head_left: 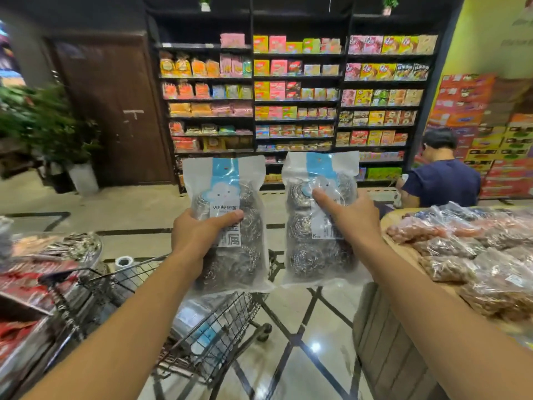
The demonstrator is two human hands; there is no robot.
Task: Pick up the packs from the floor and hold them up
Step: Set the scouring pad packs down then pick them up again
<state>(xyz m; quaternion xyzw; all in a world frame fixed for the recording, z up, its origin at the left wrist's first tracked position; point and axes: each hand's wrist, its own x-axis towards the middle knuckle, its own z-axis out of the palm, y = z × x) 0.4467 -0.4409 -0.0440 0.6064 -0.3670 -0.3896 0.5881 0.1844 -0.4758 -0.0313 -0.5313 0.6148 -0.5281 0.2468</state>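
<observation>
Two clear packs of steel-wool scourers with blue-and-white labels are held upright side by side in front of me. My left hand (199, 232) grips the left pack (227, 255) from its left side, thumb across the label. My right hand (350, 217) grips the right pack (315, 249) from its right side, thumb pressed on the front near the top scourer. Both arms are stretched forward at about chest height. The fingers behind the packs are hidden.
A black wire shopping trolley (202, 336) stands below my left arm with more packs inside. A round wooden table (403, 249) of bagged goods is at right, another display at left. A person in a dark blue shirt (441, 180) crouches near the stocked shelves (297, 99).
</observation>
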